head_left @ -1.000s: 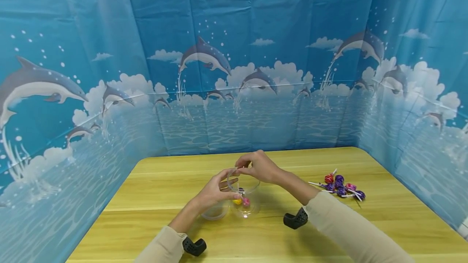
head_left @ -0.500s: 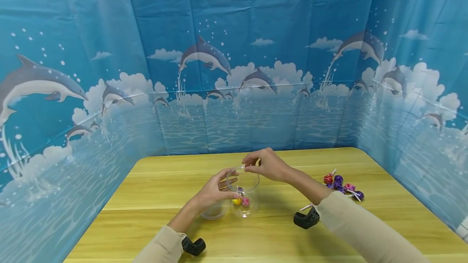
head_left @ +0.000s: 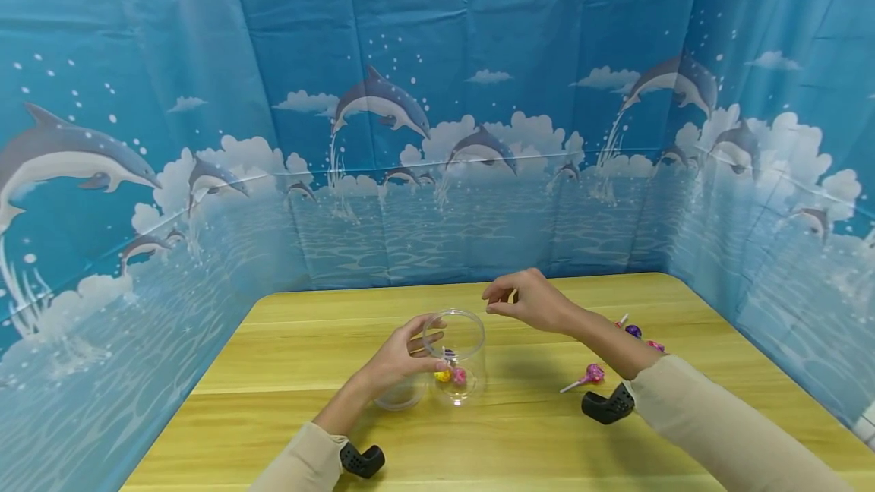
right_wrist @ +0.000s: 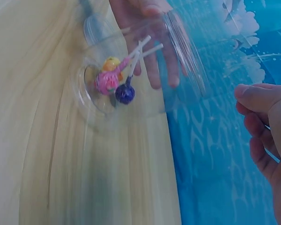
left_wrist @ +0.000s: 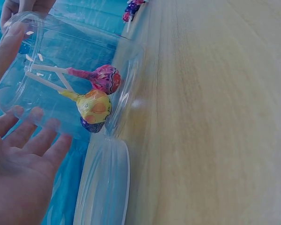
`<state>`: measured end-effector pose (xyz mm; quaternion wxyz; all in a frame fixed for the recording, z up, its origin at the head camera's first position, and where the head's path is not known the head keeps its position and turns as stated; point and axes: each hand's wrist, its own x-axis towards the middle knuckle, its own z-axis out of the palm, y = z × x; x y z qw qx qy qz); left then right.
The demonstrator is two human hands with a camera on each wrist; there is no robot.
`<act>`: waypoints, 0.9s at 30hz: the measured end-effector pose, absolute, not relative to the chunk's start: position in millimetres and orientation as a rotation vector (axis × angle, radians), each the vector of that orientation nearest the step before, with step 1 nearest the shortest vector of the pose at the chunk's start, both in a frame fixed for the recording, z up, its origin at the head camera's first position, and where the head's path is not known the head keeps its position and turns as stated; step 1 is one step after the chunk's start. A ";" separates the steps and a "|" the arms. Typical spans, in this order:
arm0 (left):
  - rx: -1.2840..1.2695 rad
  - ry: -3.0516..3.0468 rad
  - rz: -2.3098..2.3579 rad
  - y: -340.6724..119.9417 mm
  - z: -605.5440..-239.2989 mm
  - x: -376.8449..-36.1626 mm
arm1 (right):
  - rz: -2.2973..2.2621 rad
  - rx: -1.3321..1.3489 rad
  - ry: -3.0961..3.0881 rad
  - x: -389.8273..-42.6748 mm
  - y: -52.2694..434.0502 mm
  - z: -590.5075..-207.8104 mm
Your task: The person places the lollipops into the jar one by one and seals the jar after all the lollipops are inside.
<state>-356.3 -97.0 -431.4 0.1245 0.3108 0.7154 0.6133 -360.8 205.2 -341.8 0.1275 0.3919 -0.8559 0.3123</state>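
An open clear plastic jar (head_left: 473, 361) stands upright on the table. My left hand (head_left: 399, 355) holds its left side, the thumb in front and the fingers spread behind. Inside, sticks up, are a yellow lollipop (left_wrist: 94, 107), a pink lollipop (left_wrist: 106, 78) and a dark purple lollipop (right_wrist: 125, 93). To the right of the jar's rim, my right hand (head_left: 529, 302) is raised in the air with loosely bent fingers and nothing between them. A clear round lid (head_left: 399, 401) lies left of the jar, partly behind the left hand.
A single pink lollipop (head_left: 593, 373) lies on the wooden table (head_left: 478, 454), right of the jar. Farther right are more lollipops, including a purple one (head_left: 633, 332), mostly hidden by the right forearm. A blue dolphin-print curtain (head_left: 437, 234) stands behind the table.
My right hand has left the jar's rim and moved right, away from it. The forearm now covers more of the lollipop pile and uncovers the single pink one. The left hand stays put.
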 end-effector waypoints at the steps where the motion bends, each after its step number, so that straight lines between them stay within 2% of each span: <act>1: 0.906 2.086 1.787 -97.1 -431.3 -356.4 | 0.909 1.129 -2.498 -360.0 208.2 -341.5; 27: 0.920 2.067 1.777 -100.4 -431.0 -358.3 | 0.841 0.878 -2.603 -337.5 291.5 -353.8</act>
